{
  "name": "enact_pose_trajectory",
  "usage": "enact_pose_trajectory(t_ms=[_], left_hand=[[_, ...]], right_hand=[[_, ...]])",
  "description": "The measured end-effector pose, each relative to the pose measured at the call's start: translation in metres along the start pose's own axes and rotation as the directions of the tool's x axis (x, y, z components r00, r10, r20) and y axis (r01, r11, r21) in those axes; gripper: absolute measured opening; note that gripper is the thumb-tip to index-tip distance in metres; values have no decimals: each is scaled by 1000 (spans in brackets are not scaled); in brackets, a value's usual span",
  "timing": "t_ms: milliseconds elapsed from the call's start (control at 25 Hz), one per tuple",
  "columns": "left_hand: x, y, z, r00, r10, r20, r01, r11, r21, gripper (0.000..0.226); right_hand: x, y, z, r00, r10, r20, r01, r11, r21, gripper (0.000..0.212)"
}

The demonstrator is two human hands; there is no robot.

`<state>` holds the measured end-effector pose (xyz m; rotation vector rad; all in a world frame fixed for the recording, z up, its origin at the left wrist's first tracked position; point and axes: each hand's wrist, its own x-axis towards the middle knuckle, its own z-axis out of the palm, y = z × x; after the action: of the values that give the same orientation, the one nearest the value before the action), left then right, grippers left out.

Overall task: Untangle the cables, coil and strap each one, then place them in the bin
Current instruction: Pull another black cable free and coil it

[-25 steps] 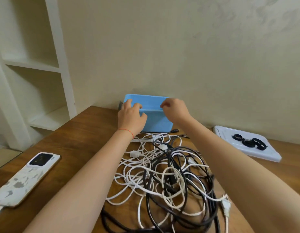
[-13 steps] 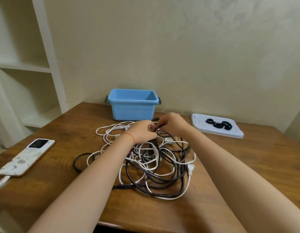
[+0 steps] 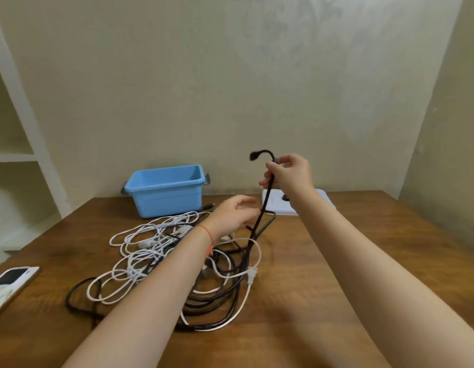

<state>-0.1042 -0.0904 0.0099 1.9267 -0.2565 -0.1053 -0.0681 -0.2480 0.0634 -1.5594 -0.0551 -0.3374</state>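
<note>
Right hand (image 3: 290, 175) high, clutching black cable (image 3: 265, 200)

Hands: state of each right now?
Left hand: fingers curled at the black cable below the right hand; blurred, grip cannot be told.
Right hand: raised, gripping the black cable near its plug end.

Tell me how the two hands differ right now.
The right hand is raised above the table, gripping the black cable near its plug; the left hand sits lower, over the tangle, fingers loosely curled beside that cable. Only the left wrist wears a red string. Both are bare.
</note>
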Motion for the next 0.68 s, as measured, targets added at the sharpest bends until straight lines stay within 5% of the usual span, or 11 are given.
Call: enact_pose_trajectory(t_ms=[80,160,320,480,680], left_hand=[[7,-1,31,993,-25,119,20,999,40,16],[15,-4,49,989,-60,137,19,958,285,17],[30,-7,58,1000,-9,-16,18,691,723,16],[36,-23,74,998,60,4,-44,682,730,23],[30,-47,75,992,124,-31,-57,647,760,38]], right_hand=[[4,9,-27,998,32,-60,-33,999,-4,16],[11,23,-56,988,93,-126,-96,995,-12,18],[11,58,-100,918,305,-254,-299,952,64,25],[7,95,-129,838,384,-387,-419,908,-7,27],[-4,106,-137,849,265,-458,-314,949,-35,18]])
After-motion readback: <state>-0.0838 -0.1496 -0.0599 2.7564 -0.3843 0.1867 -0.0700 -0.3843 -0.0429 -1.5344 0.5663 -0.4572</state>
